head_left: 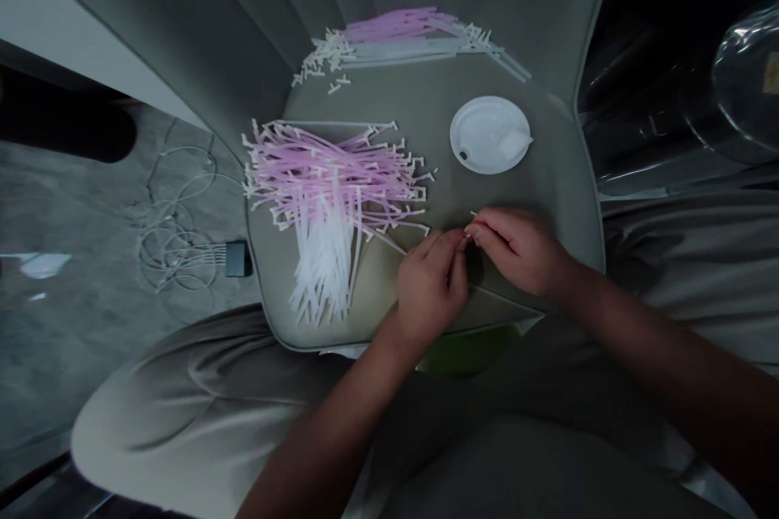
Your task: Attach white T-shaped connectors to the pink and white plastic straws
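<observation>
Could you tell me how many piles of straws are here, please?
2: a large pink-and-white pile on the seat, and a smaller pile along its far edge.

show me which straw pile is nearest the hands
The big pink-and-white heap of straws beside the left hand; the other straws lie in a row farther back.

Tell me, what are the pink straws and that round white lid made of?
The pink bendy straws look like thin, slightly see-through plastic, shiny where light hits. The round white lid seems molded plastic too, smooth with a soft sheen.
</observation>
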`<state>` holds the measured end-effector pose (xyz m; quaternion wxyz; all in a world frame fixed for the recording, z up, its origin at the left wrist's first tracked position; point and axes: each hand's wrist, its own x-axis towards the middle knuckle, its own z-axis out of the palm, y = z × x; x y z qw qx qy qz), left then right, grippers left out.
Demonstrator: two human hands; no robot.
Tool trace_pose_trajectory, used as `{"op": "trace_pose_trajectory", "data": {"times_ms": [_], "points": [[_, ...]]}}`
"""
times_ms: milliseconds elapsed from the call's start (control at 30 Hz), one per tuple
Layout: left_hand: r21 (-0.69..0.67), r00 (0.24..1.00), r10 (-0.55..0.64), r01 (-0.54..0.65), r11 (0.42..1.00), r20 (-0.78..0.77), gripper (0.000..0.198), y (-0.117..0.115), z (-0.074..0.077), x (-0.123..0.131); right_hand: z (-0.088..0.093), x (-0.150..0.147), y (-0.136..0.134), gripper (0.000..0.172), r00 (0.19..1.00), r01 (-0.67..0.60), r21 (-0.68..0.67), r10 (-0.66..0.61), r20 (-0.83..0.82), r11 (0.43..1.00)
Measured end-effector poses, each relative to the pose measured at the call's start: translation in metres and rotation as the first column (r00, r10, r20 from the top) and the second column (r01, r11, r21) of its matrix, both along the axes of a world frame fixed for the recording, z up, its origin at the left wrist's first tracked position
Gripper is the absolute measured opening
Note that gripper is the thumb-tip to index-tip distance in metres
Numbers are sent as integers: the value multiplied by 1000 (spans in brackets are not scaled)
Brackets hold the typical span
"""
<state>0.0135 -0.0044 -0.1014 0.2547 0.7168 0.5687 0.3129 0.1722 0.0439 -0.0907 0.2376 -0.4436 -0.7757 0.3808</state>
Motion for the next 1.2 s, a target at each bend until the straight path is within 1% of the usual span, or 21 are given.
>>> {"op": "trace_pose_trajectory", "data": {"times_ms": [333, 433, 700, 833, 933, 1000, 1100, 1200], "points": [[20, 1000, 6, -6, 1000, -2, 18, 0, 1, 0, -2, 1, 0, 28, 1000, -9, 43, 9, 5, 999], [26, 1000, 6, -6, 1000, -13, 19, 0, 1, 1, -3, 0, -2, 28, 1000, -9, 81, 8, 16, 997], [27, 992, 14, -10, 1000, -126, 20, -2, 2, 2, -5, -1, -6, 26, 997, -25, 175, 12, 74, 984], [55, 977, 19, -8, 998, -210, 21, -5, 1, 2, -5, -2, -7, 26, 996, -22, 226, 1, 90, 974], [64, 962, 20, -3, 998, -272, 20, -6, 3, 1, -5, -3, -6, 26, 996, -38, 229, 18, 87, 973], [73, 958, 18, 3, 997, -288, 20, -7, 4, 0, -5, -3, -6, 26, 996, -47, 218, 29, 83, 975], [87, 965, 24, -1, 996, -261, 21, -7, 5, -2, -6, -3, -6, 27, 997, -49, 183, 38, 64, 982], [96, 980, 33, -14, 995, -198, 22, -8, 5, -2, -6, -2, -6, 27, 998, -46, 143, 40, 40, 989]]}}
